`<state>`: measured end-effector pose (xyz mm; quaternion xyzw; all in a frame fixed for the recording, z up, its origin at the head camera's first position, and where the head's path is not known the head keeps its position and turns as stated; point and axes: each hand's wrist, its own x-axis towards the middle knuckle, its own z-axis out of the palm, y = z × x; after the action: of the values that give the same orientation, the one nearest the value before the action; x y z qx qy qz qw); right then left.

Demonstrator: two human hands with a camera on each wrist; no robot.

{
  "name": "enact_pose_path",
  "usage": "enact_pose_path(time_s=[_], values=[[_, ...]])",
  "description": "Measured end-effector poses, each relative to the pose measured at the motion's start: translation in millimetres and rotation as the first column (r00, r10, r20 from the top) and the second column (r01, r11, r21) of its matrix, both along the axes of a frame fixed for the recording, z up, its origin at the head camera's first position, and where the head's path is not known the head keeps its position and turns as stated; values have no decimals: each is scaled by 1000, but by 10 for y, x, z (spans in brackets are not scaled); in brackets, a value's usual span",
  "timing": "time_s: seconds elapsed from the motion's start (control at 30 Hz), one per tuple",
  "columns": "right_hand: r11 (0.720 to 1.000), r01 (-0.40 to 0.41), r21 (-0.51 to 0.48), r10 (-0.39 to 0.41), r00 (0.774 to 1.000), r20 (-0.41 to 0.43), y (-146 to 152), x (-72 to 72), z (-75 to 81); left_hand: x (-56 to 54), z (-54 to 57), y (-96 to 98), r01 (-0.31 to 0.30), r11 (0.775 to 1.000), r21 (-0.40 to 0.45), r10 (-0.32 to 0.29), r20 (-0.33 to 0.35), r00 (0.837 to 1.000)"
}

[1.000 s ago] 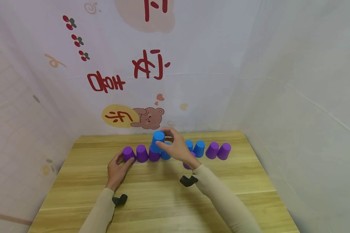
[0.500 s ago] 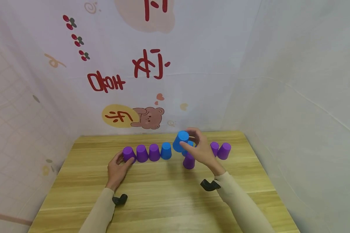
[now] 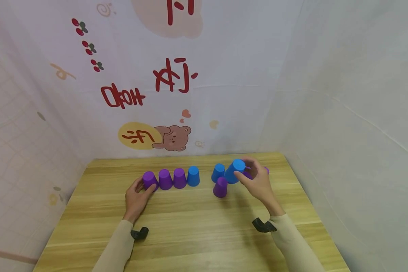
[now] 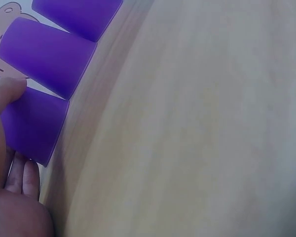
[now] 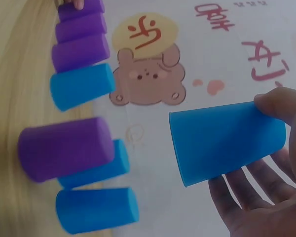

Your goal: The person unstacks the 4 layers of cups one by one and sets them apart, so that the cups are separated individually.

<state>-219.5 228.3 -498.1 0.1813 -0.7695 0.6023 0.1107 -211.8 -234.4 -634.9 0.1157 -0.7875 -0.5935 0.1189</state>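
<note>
The left hand [image 3: 136,198] reaches up from its beige sleeve [image 3: 117,243] and rests on the wooden table [image 3: 190,230], curled round an upside-down purple cup [image 3: 149,180], its thumb on one side and its fingers on the other. The right hand [image 3: 261,186] is well apart from it, reaching farther forward with the wrist lifted; it grips an inverted blue cup [image 3: 234,173] in the air, thumb on the near side, fingers behind.

Just to the right of the left hand, two more upturned purple cups [image 3: 172,178] and then a standing blue cup [image 3: 193,176] continue the row. Between the hands, nearer the right one, a front purple cup [image 3: 220,187] stands before a rear blue cup [image 3: 218,172].

The right wrist view shows one more upturned blue cup [image 5: 97,211] beside that pair; the head view hides it behind the lifted cup. The head view alone shows purple beyond the right hand: one partly covered cup [image 3: 247,175] behind its fingers, and the edge of another cup [image 3: 266,170] past its knuckles. The left wrist view brings out the left hand's fingertips [image 4: 31,177] under the cup's side, close to the rim. The right wrist view also shows the brown bear print [image 5: 148,76] behind the cups.
</note>
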Motion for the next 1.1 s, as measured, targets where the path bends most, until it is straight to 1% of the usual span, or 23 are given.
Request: enact_pose_path(time_s=[0.2,0.3,0.37,0.47,0.63,0.7,0.87,1.1], values=[[1000,24,-3,-24,1000,18,103,42,-176,28,16,4,-1,1000,-9,1,11,1000],[999,53,-7,-53,998,21,128,59,-274,30,9,1,0,1000,-7,1,11,1000],[996,84,9,-84,996,23,146,64,-337,20,-3,-2,-1,1000,-7,1,8,1000],[989,137,58,-140,989,45,173,67,-434,8,-16,-11,4,1000,-7,-4,-4,1000],[976,186,112,-194,979,68,190,66,-599,-3,-15,-18,8,1000,-3,-8,-4,1000],[975,190,116,-198,978,62,189,57,-669,-5,-14,-15,10,1000,-2,-10,0,1000],[973,192,131,-204,975,90,178,46,-806,-8,-16,-10,2,1000,-6,-2,-1,1000],[974,186,125,-203,970,136,140,61,-896,-8,-15,-14,-4,1000,-24,4,3,1000]])
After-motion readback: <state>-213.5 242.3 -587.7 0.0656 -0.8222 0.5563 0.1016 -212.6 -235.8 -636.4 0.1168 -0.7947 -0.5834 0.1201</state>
